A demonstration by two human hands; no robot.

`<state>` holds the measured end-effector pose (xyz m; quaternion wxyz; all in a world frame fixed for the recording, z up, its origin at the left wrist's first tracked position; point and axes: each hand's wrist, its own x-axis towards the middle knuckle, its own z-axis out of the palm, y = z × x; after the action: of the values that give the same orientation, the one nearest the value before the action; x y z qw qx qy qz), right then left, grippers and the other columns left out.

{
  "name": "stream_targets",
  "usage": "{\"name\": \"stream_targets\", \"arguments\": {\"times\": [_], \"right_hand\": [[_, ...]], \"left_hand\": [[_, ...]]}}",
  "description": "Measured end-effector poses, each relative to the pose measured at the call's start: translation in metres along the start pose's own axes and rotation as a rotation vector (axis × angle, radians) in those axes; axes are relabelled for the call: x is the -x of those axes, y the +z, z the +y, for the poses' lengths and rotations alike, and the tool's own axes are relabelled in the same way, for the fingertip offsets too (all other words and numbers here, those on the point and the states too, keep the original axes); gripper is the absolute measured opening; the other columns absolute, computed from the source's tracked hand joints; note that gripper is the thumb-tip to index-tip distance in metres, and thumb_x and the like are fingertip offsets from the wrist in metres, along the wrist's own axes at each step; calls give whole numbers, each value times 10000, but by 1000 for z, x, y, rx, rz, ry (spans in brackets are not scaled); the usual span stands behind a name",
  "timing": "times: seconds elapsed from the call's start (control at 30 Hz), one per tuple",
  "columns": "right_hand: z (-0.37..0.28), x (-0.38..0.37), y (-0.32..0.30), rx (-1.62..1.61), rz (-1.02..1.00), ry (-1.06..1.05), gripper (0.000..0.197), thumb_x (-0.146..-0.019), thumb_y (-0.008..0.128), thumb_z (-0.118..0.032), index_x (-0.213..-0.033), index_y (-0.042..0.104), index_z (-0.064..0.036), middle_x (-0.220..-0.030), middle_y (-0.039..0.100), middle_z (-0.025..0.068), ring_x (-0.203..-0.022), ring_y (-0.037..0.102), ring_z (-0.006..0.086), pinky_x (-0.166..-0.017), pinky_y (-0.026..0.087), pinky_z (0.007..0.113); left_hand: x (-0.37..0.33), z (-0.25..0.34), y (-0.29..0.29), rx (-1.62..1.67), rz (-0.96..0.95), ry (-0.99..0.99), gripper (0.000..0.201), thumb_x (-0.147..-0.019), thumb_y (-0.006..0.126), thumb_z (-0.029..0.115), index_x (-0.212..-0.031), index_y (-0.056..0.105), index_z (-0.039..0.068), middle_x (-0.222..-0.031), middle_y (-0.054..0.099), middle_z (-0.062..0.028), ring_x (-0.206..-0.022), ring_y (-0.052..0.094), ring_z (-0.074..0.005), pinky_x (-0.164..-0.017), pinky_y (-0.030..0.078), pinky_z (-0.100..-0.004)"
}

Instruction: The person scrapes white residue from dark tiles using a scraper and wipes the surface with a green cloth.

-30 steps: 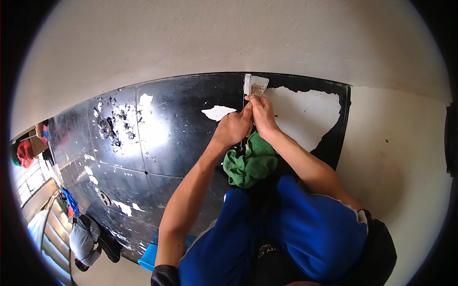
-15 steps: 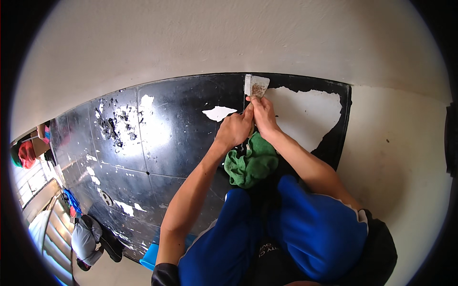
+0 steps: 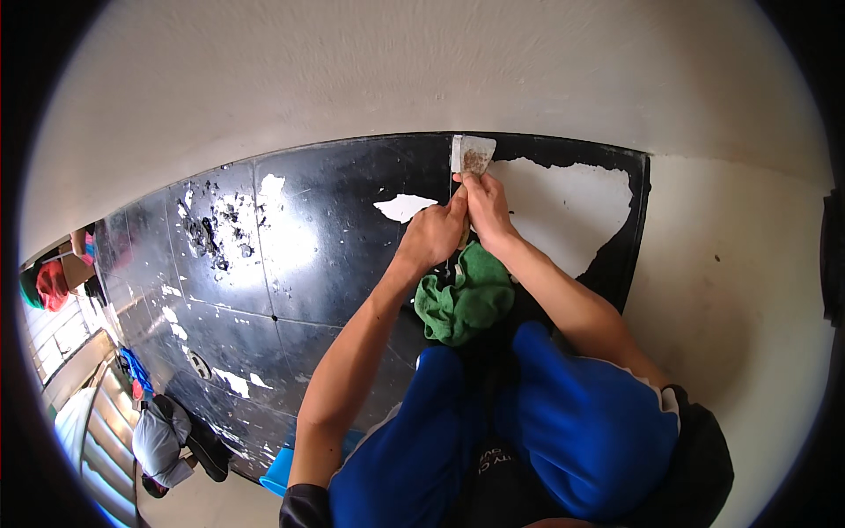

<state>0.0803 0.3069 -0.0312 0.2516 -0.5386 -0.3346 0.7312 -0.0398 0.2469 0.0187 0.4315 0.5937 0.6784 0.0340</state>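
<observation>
Both hands are closed together on the handle of a scraper, a wide metal blade with brown stains. My left hand grips low on the handle, its thumb pointing up along it. Above and to the right, my right hand holds it close behind the blade. The blade lies against a black tiled floor, near its far edge by the pale wall. To its right spreads a large white bare patch with ragged black borders. A crumpled green cloth lies just below my hands, in front of my knees.
Walls bound the floor at the far side and right. A small white patch and black flakes are to the left. A blue plastic container stands by my left elbow. Grey and black bundles lie at lower left.
The scraper blade has shifted very slightly toward the far wall, with both hands still on the handle. Otherwise the view has only moved a little.
</observation>
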Motion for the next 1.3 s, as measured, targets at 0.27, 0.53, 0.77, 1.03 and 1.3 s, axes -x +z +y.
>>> {"name": "stream_targets", "arguments": {"times": [0.27,0.53,0.77,1.03,1.3], "right_hand": [[2,1,1,41,28,-58,276,-1042,506,-207,-1102,615,39,-712,613,61,-651,598,153,-616,492,304],[0,6,1,92,53,-47,288,-1042,509,-215,-1101,624,42,-735,616,59,-650,585,144,-625,484,298],[-5,2,1,101,58,-14,296,-1034,522,-227,-1114,631,36,-743,595,34,-678,575,133,-632,473,302],[-2,2,0,127,80,-23,274,-1019,532,-208,-1075,642,36,-730,590,33,-659,556,127,-617,463,307],[0,-1,0,101,53,-33,283,-1021,539,-221,-1080,641,37,-737,589,34,-659,558,129,-610,461,307]], "left_hand": [[1,6,-7,118,-94,-111,475,-1050,361,289,-1482,433,104,-918,712,-251,-925,693,-470,-824,553,-529],[4,12,-12,45,-59,-43,503,-1001,444,188,-1493,409,87,-931,698,-278,-897,693,-474,-800,552,-532],[0,13,-14,89,-87,-68,564,-980,471,177,-1525,370,75,-926,709,-254,-880,705,-446,-787,558,-501],[0,12,-15,201,-131,-122,531,-996,477,195,-1501,388,59,-934,698,-267,-892,698,-448,-784,545,-514],[0,5,-3,44,-55,-60,490,-1018,417,209,-1483,407,55,-911,711,-247,-901,708,-426,-799,555,-514]]}}
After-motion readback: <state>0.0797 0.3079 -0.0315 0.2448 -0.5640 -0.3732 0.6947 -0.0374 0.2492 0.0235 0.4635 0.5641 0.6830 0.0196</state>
